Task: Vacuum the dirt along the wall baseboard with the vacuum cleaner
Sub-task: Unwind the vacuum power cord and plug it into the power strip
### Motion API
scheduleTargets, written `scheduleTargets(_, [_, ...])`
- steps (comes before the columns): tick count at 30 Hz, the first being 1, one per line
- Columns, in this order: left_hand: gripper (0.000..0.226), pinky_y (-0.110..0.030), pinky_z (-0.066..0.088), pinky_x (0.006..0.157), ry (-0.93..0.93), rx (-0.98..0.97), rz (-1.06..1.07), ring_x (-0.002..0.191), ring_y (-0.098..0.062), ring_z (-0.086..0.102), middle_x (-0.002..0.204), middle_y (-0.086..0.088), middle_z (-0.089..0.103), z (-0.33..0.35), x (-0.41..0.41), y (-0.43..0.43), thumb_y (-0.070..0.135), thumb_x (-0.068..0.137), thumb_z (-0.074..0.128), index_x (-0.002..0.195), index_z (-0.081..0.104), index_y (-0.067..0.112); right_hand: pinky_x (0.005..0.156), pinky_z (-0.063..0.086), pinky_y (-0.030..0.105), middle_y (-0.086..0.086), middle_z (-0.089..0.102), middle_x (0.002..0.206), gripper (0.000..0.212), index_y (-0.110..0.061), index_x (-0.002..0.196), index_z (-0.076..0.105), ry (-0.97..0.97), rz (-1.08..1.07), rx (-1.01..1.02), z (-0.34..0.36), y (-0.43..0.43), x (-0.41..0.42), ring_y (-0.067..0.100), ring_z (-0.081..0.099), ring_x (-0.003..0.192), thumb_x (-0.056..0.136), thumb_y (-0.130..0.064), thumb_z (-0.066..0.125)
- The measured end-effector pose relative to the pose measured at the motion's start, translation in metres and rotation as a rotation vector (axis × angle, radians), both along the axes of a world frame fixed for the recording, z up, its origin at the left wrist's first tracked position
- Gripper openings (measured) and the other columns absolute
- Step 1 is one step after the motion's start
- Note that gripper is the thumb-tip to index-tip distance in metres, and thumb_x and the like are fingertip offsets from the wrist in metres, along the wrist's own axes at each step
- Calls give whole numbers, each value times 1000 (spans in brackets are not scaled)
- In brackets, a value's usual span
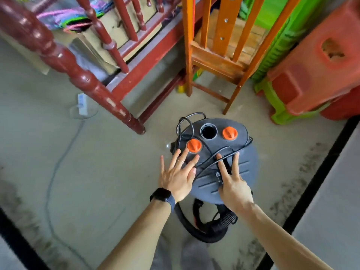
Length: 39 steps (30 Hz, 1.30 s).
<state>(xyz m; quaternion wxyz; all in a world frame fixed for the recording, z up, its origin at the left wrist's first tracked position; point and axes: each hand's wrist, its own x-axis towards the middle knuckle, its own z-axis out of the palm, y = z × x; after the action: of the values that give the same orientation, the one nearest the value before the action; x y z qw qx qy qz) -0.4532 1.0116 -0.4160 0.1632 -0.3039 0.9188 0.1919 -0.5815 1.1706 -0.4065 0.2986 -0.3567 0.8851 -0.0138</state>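
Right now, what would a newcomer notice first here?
The grey vacuum cleaner sits mid-floor, two orange knobs and a black cord on top. Both hands lie open on it, the left hand by the nearer knob, the right hand at the cord. Dark dirt streaks the floor along the black baseboard at right.

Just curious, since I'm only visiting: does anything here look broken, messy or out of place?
The orange stool has a ragged hole in its side. Dark dirt streaks the floor along the black baseboard. The black cord lies in loose loops over the lid of the vacuum cleaner.
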Motion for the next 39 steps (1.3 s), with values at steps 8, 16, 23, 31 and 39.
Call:
scheduleTargets(8, [50,-61,-8,117,-3,-23,63,152,-10,-6,164,20,-2,2,76,-23,48,103,17,151,6,56,58,44,33,13,-45,158,101,-42,158,-22,2,109,32,-2,-33,52,38,67,104,96,-12,52])
scheduleTargets(16, [54,-62,0,118,119,-79,71,151,-17,17,163,11,21,-2,129,-48,50,99,41,151,27,49,56,42,35,14,-33,166,101,-45,156,-18,-14,164,-7,-9,-60,87,42,67,79,94,-13,54])
scheduleTargets(23, [72,-66,12,116,149,-165,81,149,-20,25,161,5,29,-12,172,-66,70,84,50,150,36,44,55,43,37,12,-32,167,102,-52,151,-24,-15,218,-30,-13,-88,118,44,66,74,94,-16,53])
scheduleTargets(31, [73,-64,15,115,174,-265,130,148,-18,27,162,6,28,-25,228,-89,70,84,49,151,32,45,55,42,37,11,-41,163,103,-54,148,-31,-56,285,-26,-10,-125,162,44,68,81,96,-14,49])
scheduleTargets(39, [72,-61,19,116,226,-384,180,147,-19,30,161,7,30,-36,274,-117,64,84,53,150,36,43,62,50,39,12,-44,161,103,-52,154,-26,-87,366,7,-5,-167,200,45,67,100,95,-12,49])
